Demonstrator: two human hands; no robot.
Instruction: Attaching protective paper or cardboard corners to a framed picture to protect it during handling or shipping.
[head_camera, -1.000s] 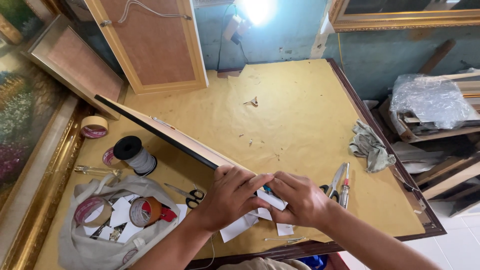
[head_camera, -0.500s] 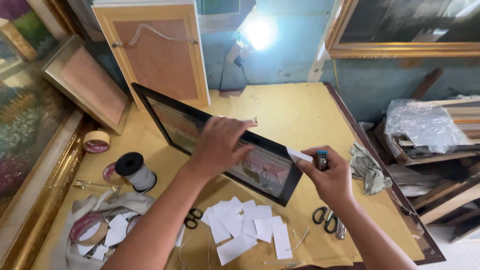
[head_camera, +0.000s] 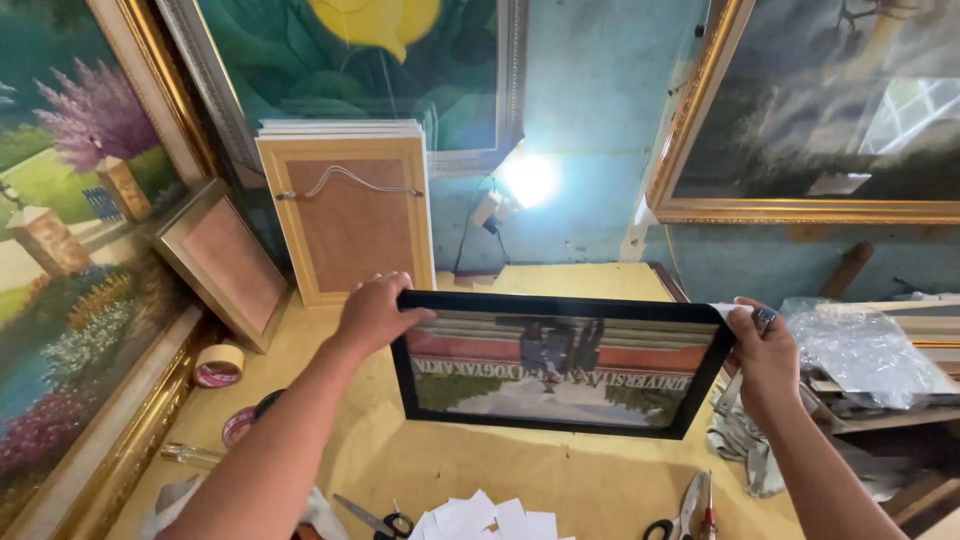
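Lifted off the desk (head_camera: 560, 480) since the earlier frame, when it lay tilted on it, the black-framed picture (head_camera: 565, 365) now stands nearly upright between the hands. The left hand (head_camera: 375, 312) pinches its top left corner and the right hand (head_camera: 765, 350) closes on the right edge, seemingly with a small tool tucked in the grip, so the glass faces the person. Below the grips lie paper slips (head_camera: 490, 518) and scissors (head_camera: 375, 518); behind stands a backing-side frame (head_camera: 345, 220).
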